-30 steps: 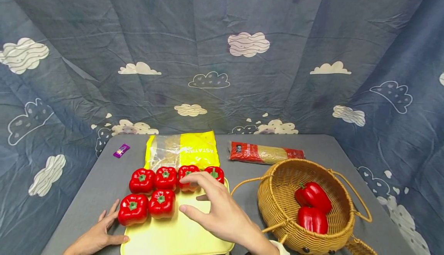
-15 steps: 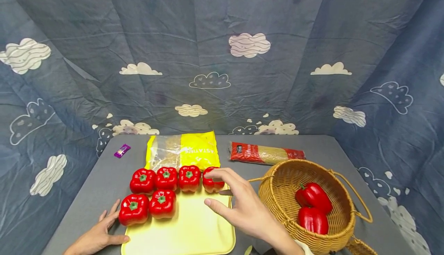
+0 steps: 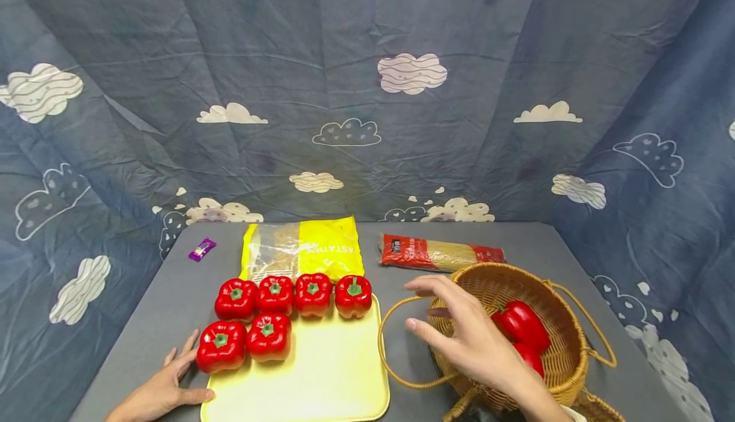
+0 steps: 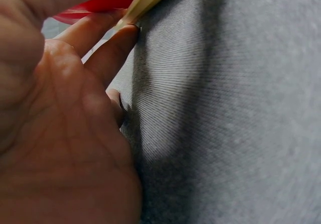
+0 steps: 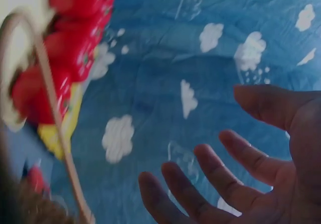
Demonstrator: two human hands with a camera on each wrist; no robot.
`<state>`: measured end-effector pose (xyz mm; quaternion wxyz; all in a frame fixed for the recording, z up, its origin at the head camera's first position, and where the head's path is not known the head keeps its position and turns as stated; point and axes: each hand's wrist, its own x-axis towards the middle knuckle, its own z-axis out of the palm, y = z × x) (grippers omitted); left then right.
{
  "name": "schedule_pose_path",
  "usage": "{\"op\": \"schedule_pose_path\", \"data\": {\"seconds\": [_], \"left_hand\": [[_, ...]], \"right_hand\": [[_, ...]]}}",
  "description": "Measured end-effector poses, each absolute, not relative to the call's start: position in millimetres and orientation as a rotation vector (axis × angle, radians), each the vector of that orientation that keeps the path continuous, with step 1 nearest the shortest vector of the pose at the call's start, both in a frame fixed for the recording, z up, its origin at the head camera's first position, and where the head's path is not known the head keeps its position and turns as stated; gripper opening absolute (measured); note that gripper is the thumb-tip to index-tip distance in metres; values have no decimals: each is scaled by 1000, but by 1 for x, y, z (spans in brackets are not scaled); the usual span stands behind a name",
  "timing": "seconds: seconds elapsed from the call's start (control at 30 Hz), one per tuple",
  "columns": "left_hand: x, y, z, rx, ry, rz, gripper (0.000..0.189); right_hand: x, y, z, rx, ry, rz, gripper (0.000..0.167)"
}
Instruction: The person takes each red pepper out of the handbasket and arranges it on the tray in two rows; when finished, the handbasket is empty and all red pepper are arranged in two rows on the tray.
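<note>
My left hand rests at the left edge of the yellow tray, thumb at its rim and fingers beside the nearest red bell pepper. In the left wrist view the fingers touch the tray's edge from outside. Several red bell peppers stand on the tray: a back row ending at a pepper on the right, and a front pair at the left. My right hand hangs in the air over the wicker basket's left side, fingers spread and holding nothing. Red peppers lie in the basket, partly hidden by the hand.
A yellow pasta bag lies behind the tray's back row. Further right is a red pack of dry noodles. A small purple wrapped sweet lies at the back left. The basket's handle loop reaches to the tray's right edge.
My right hand has moved right, from above the tray to the basket, uncovering the rightmost back pepper. The basket's left handle now lies fully in sight. My left hand stays in place.
</note>
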<state>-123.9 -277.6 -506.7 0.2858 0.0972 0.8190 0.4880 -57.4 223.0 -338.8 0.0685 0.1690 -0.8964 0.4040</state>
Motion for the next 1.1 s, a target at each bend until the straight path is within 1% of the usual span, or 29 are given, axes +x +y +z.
{"op": "schedule_pose_path", "data": {"seconds": [0.23,0.57,0.77,0.97,1.1], "left_hand": [[-123,-276,-508,255,2220,1292,85],[-122,-275,-505,249,2218,1286,85],[-123,-276,-505,226,2200,1296,86],[-122,-276,-506,230,2211,1298,86],[-122,-275,-506,225,2220,1291,87]], "right_hand": [[-54,266,-337,488,-2678,1019,36],[-48,320,-349,371,-2783,899,38],[-49,337,-358,280,-2947,954,37],[-50,349,-364,205,-3073,1135,43],[-50,357,-366,217,-3148,1167,44]]}}
